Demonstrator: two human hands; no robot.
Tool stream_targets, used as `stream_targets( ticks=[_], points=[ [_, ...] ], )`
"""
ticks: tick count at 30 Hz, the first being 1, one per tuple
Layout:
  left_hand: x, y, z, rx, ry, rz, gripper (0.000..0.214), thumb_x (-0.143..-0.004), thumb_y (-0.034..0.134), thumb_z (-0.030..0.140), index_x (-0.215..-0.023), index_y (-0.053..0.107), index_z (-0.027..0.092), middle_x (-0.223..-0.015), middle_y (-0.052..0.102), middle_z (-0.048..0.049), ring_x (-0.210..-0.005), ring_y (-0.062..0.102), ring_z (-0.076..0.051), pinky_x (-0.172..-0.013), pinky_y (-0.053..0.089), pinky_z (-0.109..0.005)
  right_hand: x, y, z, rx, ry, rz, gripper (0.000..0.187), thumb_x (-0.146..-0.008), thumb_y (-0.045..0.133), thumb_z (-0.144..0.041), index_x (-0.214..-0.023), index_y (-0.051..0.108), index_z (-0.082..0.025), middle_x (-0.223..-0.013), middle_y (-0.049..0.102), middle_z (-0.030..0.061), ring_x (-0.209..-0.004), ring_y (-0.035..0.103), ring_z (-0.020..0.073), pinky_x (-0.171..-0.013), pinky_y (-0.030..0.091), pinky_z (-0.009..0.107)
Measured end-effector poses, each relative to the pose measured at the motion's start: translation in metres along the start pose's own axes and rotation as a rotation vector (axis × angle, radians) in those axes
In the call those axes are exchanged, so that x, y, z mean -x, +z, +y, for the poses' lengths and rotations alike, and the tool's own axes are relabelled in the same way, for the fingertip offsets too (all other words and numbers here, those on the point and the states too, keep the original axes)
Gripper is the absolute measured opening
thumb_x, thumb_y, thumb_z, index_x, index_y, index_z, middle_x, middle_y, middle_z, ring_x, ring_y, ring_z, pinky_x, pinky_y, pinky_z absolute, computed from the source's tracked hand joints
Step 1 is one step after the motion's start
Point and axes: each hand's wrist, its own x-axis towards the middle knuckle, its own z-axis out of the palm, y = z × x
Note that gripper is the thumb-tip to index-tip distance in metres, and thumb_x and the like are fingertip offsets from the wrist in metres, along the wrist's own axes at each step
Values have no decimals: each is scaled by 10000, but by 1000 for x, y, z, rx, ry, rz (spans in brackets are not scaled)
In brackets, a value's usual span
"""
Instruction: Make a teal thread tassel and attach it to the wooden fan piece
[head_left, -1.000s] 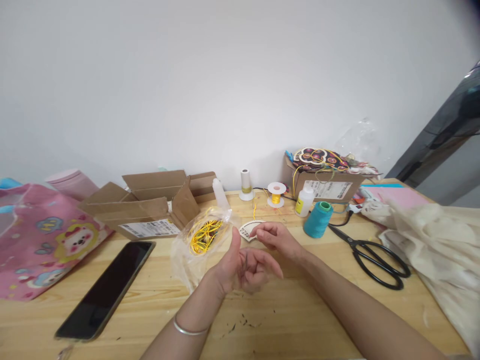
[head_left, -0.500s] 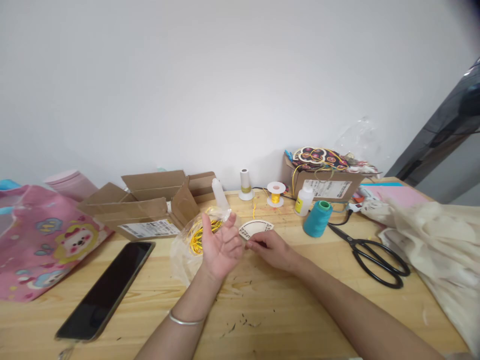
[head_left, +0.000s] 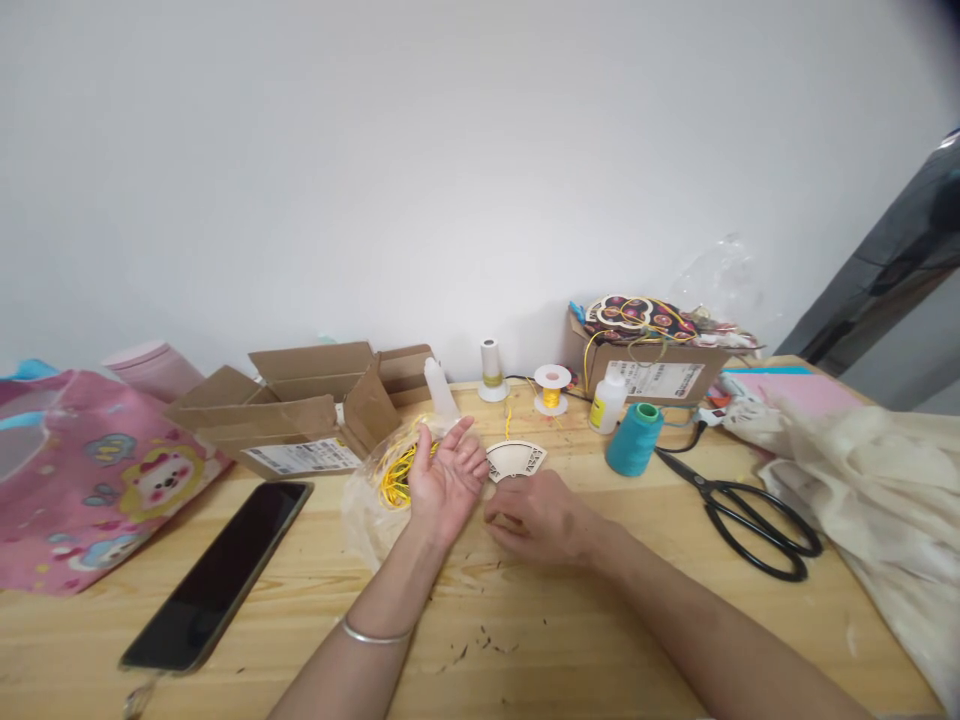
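My left hand (head_left: 444,478) is palm up with fingers loosely spread, resting by a clear plastic bag of yellow cord (head_left: 390,478) on the wooden table (head_left: 525,620). Nothing shows in its palm. My right hand (head_left: 541,520) lies knuckles up just right of it, fingers curled down against the table; what is under them is hidden. A small fan-shaped wooden piece (head_left: 516,460) lies flat just beyond both hands, touched by neither. A silver bangle (head_left: 373,632) circles my left wrist.
Black scissors (head_left: 750,512) and a teal thread cone (head_left: 636,438) lie to the right, cream fabric (head_left: 870,490) beyond. A phone (head_left: 217,575), open cardboard boxes (head_left: 300,405) and a pink bag (head_left: 90,475) are left. Spools (head_left: 552,388), a glue bottle (head_left: 607,402) and a filled box (head_left: 654,350) stand at the back.
My left hand moved forward and opened palm up beside the bag. My right hand let the fan-shaped piece down onto the table and drew back, curled, toward me.
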Motion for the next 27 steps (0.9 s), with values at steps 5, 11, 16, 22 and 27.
stream_targets(
  ticks=[5, 11, 16, 22, 27],
  points=[
    [-3, -2, -5, -144, -9, 16, 479, -811, 328, 496, -921, 584, 107, -557, 430, 10, -513, 428, -95, -563, 405, -237, 2, -2, -2, 42, -18, 36, 190, -771, 439, -229, -649, 571, -166, -646, 613, 10, -575, 503, 97, -515, 274, 217],
    [1, -1, -10, -356, -289, 4, 618, -764, 303, 601, -994, 560, 89, -688, 582, -71, -605, 550, -155, -563, 423, -258, 0, 6, 9, 47, 2, 179, 204, -808, 420, -272, -762, 600, -186, -802, 647, 22, -664, 546, 115, -515, 300, 223],
    [5, 2, -15, -424, -451, 14, 657, -753, 262, 636, -923, 582, 87, -727, 631, -107, -640, 592, -176, -589, 440, -272, -3, 8, 15, 19, 18, 228, 175, -817, 455, -283, -801, 615, -214, -880, 639, 4, -757, 557, 110, -558, 341, 205],
    [5, -3, -20, -539, -619, 59, 712, -625, 206, 777, -514, 469, 125, -422, 464, -15, -361, 388, -72, -346, 182, -163, -2, 5, 15, 43, 127, 235, 189, -824, 461, -296, -817, 639, -234, -739, 617, -5, -627, 532, 91, -518, 308, 202],
    [5, -9, -20, -681, -734, -97, 784, -554, 82, 822, -554, 451, 130, -441, 374, 24, -349, 200, -26, -375, 17, -183, -2, 2, 17, -55, 215, 264, 168, -794, 514, -295, -767, 655, -208, -682, 593, -1, -599, 507, 85, -519, 306, 195]
  ],
)
